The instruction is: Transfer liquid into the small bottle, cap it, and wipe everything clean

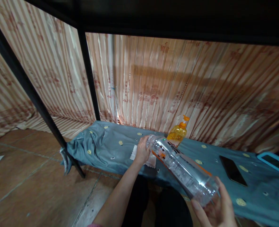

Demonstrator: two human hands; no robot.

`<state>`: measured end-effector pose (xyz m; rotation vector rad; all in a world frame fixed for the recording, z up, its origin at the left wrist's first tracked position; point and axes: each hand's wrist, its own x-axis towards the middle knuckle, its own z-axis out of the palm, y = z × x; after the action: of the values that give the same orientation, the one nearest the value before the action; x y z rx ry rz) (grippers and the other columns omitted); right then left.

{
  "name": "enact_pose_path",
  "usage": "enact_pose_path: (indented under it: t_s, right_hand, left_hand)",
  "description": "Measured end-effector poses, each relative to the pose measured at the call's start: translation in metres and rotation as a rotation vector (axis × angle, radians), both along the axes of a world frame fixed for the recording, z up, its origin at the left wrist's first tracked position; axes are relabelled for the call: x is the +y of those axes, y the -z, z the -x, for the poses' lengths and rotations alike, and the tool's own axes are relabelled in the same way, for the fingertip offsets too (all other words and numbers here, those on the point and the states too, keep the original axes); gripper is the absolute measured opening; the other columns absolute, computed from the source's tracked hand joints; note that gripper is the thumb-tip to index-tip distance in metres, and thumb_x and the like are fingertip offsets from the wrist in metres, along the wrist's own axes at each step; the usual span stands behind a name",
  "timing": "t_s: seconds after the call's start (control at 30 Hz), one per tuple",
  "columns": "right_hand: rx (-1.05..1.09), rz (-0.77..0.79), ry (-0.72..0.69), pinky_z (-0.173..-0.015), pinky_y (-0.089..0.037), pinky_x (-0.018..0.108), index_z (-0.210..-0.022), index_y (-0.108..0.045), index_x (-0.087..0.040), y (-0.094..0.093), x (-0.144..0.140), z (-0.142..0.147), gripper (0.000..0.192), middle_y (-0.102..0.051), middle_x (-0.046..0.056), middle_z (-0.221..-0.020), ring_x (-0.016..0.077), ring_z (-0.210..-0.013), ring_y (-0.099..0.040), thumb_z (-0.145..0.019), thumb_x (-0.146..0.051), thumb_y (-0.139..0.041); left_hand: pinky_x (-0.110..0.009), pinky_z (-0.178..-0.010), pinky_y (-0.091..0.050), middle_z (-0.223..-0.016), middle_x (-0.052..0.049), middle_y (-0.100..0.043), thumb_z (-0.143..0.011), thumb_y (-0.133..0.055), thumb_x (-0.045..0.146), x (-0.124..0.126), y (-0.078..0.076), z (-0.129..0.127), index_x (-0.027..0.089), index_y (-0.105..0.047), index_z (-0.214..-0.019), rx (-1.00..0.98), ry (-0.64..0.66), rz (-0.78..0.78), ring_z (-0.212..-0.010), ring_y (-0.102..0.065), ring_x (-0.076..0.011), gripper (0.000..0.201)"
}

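A large clear plastic bottle [182,168] with an orange-and-white label lies tilted across the middle, its neck pointing up and left. My right hand [216,209] grips its base at the lower right. My left hand [142,150] is closed around the cap end. Under my left hand a white cloth or tissue [151,160] lies on the blue-grey bedsheet [111,148].
An orange pump bottle [178,132] stands behind the clear bottle by the striped curtain [153,85]. A black phone [232,170] and a blue-cased tablet [275,163] lie on the sheet at right. A black bed-frame post [35,97] slants at left over tiled floor [23,179].
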<state>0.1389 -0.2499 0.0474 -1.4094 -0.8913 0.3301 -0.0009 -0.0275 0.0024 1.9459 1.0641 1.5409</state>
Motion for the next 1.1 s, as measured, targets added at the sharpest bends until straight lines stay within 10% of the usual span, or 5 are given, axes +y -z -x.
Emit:
enact_pose_path:
  t_s: [1.1]
  right_hand:
    - [-0.017, -0.059, 0.044, -0.074, -0.056, 0.033, -0.150, -0.033, -0.013, 0.005, 0.005, -0.010, 0.106, -0.045, 0.019, -0.141, 0.0262, -0.095, -0.064, -0.064, -0.051, -0.080]
  left_hand:
    - [-0.043, -0.098, -0.046, -0.114, -0.010, -0.067, -0.088, -0.048, 0.018, -0.002, 0.000, -0.001, 0.018, -0.060, -0.115, -0.009, 0.009, -0.017, -0.108, -0.059, -0.0258, 0.030]
